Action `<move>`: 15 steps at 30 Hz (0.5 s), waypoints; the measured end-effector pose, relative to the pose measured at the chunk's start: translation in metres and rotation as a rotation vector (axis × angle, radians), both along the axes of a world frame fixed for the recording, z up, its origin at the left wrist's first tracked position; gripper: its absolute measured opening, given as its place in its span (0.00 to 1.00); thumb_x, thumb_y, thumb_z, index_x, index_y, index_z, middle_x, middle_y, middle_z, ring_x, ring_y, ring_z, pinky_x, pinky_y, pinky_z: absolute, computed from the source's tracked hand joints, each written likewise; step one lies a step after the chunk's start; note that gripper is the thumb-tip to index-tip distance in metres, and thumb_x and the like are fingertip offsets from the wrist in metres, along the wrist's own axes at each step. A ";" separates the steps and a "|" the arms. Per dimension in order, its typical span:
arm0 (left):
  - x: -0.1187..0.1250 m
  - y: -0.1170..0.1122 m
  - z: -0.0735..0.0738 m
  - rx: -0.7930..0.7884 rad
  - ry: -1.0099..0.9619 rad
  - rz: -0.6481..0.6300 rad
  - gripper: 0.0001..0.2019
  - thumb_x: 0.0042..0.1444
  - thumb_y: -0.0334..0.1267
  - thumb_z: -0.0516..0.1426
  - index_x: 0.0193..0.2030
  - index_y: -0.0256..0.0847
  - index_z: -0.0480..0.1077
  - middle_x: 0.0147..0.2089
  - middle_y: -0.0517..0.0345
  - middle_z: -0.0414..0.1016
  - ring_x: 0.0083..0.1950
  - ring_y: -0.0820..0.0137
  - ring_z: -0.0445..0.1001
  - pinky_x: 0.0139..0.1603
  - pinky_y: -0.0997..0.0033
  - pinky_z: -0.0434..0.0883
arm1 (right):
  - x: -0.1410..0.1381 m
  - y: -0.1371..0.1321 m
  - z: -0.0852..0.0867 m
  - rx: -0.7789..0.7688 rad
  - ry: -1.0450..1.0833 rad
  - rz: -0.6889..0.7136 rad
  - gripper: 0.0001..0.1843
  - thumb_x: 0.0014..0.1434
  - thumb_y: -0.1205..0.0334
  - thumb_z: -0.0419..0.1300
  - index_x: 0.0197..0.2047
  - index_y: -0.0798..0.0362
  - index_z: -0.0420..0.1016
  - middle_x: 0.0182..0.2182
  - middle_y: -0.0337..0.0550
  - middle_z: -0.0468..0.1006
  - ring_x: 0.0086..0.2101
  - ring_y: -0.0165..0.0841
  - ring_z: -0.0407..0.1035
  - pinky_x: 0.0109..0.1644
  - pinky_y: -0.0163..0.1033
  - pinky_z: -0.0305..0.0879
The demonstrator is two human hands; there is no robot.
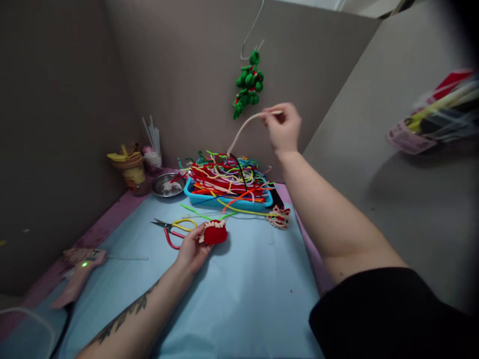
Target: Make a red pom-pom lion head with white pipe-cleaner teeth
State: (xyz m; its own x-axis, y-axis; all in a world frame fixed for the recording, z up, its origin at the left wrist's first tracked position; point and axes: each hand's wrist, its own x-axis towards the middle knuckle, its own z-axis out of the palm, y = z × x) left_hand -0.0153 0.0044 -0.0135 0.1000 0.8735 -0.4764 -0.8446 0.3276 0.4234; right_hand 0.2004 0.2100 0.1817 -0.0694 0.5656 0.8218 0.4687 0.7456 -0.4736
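My left hand (pixel 194 249) is closed on a small red craft piece (pixel 216 233) with a cream looped edge, held just above the blue-covered table. Raised over the basket, my right hand (pixel 284 127) pinches one end of a cream pipe cleaner (pixel 244 127). The pipe cleaner curves down to the left, and its lower end meets the pile of coloured pipe cleaners (pixel 224 172). That pile overfills a blue plastic basket (pixel 228 200). Beside my left hand lie scissors (pixel 174 229) with red and yellow handles, blades pointing left.
A pink glue gun (pixel 82 269) with a lit green light lies at left, its cord trailing down. A metal dish (pixel 168 185) holds small white bits. A red-and-cream ornament (pixel 279 217) rests right of the basket. Green pipe-cleaner work (pixel 249 82) hangs on the wall; a filled holder (pixel 415 137) hangs right.
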 end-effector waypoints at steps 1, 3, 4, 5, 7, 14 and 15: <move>0.001 0.000 -0.002 0.003 0.011 -0.015 0.08 0.53 0.25 0.54 0.40 0.30 0.71 0.38 0.42 0.79 0.36 0.63 0.79 0.33 0.68 0.77 | 0.002 -0.004 0.004 0.038 0.061 -0.012 0.13 0.62 0.52 0.51 0.40 0.51 0.71 0.40 0.45 0.75 0.45 0.36 0.70 0.45 0.44 0.68; 0.003 0.001 -0.007 0.014 0.049 -0.046 0.09 0.52 0.25 0.55 0.40 0.31 0.71 0.39 0.43 0.79 0.36 0.63 0.79 0.33 0.67 0.77 | 0.005 -0.015 0.011 0.077 0.110 -0.008 0.14 0.64 0.51 0.48 0.42 0.49 0.69 0.42 0.45 0.74 0.48 0.35 0.69 0.46 0.42 0.67; 0.004 0.001 -0.009 0.018 0.087 -0.078 0.09 0.52 0.25 0.56 0.41 0.32 0.71 0.39 0.43 0.79 0.36 0.63 0.79 0.33 0.67 0.77 | 0.006 -0.023 0.013 0.074 0.109 -0.004 0.13 0.64 0.50 0.48 0.42 0.48 0.69 0.43 0.45 0.74 0.49 0.35 0.68 0.46 0.41 0.67; 0.006 0.002 -0.012 0.013 0.138 -0.108 0.10 0.51 0.25 0.57 0.41 0.32 0.71 0.38 0.44 0.79 0.34 0.64 0.79 0.31 0.68 0.77 | 0.006 -0.032 0.014 0.059 0.107 -0.003 0.13 0.64 0.50 0.49 0.42 0.47 0.69 0.42 0.45 0.74 0.49 0.34 0.68 0.46 0.39 0.67; 0.007 0.003 -0.016 0.048 0.223 -0.197 0.12 0.49 0.26 0.60 0.42 0.33 0.70 0.39 0.44 0.79 0.35 0.62 0.79 0.32 0.67 0.76 | 0.005 -0.054 0.010 0.005 0.131 0.004 0.13 0.64 0.49 0.49 0.41 0.47 0.68 0.40 0.45 0.74 0.48 0.34 0.68 0.44 0.37 0.68; -0.027 -0.001 0.009 0.217 0.935 -0.233 0.19 0.41 0.28 0.66 0.43 0.38 0.72 0.25 0.58 0.75 0.21 0.72 0.72 0.20 0.80 0.64 | 0.007 -0.146 -0.060 -0.310 0.772 0.207 0.07 0.54 0.57 0.58 0.34 0.48 0.63 0.31 0.37 0.74 0.30 0.28 0.71 0.33 0.33 0.69; -0.033 -0.004 0.018 0.257 1.016 -0.167 0.17 0.40 0.26 0.66 0.40 0.38 0.73 0.24 0.60 0.74 0.20 0.74 0.70 0.20 0.82 0.62 | 0.006 -0.160 -0.073 -0.382 0.880 0.253 0.08 0.52 0.59 0.59 0.33 0.48 0.62 0.29 0.35 0.73 0.28 0.26 0.70 0.31 0.32 0.68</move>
